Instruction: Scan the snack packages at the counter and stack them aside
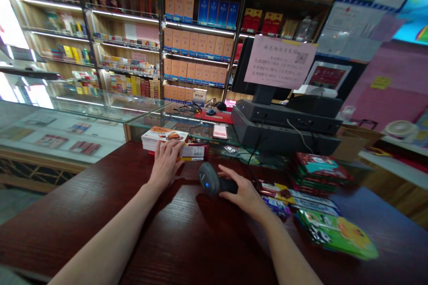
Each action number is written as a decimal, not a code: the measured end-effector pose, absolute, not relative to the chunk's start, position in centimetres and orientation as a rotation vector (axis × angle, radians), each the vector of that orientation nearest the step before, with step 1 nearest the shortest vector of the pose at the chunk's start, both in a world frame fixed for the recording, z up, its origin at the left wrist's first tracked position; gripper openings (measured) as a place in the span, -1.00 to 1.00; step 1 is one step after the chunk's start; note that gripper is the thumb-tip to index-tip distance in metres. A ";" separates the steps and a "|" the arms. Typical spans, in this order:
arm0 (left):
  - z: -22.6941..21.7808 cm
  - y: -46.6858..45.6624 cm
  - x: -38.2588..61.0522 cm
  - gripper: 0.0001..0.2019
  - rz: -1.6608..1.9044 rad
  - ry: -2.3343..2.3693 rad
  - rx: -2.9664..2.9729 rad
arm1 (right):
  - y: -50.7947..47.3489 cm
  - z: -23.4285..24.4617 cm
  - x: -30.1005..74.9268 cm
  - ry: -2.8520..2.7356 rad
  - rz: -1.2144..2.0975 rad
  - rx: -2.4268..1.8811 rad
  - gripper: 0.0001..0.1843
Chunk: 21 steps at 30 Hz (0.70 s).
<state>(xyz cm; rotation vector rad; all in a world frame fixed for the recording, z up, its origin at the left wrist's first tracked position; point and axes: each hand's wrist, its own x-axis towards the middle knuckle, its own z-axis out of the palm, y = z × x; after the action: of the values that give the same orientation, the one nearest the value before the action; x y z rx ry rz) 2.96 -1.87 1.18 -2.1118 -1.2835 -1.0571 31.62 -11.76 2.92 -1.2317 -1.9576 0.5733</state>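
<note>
My left fingers (169,146) are lying loosely spread and flat on the near end of the box (164,135). They are pressing rather than gripping, which I judge is pinning it so it cannot slide on the counter (100,213). The rest of my left hand (166,162) is trailing back toward six o'clock. A red pack (194,151) is lying against the box at its four o'clock, label side toward me. My right fingers (230,172) are curling around the handle of the scanner (209,181), closed on it. My right hand (246,194) is angling its lit head toward ten o'clock, at the box, probably so the window faces the printing. Packets (302,198) are lying heaped at three o'clock, within reach. The register (284,129) is sitting at one o'clock, its cables running down toward the scanner.
</note>
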 end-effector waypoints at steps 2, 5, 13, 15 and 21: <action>1.2 -1.9 3.0 -0.36 -1.058 -1.281 -2.109 | -11.7 2.9 31.7 -1.931 0.568 -1.239 -0.17; 1.1 -1.8 3.0 -0.35 -1.056 -1.278 -2.104 | -11.6 2.8 31.7 -1.933 0.570 -1.241 -0.16; 1.1 -1.7 2.9 -0.36 -1.069 -1.283 -2.130 | -11.6 2.7 31.8 -1.928 0.563 -1.231 -0.17; 1.1 -1.7 2.9 -0.38 -1.064 -1.283 -2.128 | -11.6 2.6 31.8 -1.930 0.563 -1.223 -0.18; 0.9 -1.6 2.8 -0.38 -1.037 -1.273 -2.117 | -11.6 2.5 31.6 -1.940 0.579 -1.220 -0.15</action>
<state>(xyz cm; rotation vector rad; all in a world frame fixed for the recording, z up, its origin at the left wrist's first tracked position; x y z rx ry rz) 2.80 -1.56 0.90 -2.1166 -1.2727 -1.0366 31.64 -11.56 2.49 -1.2204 -1.9397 0.5788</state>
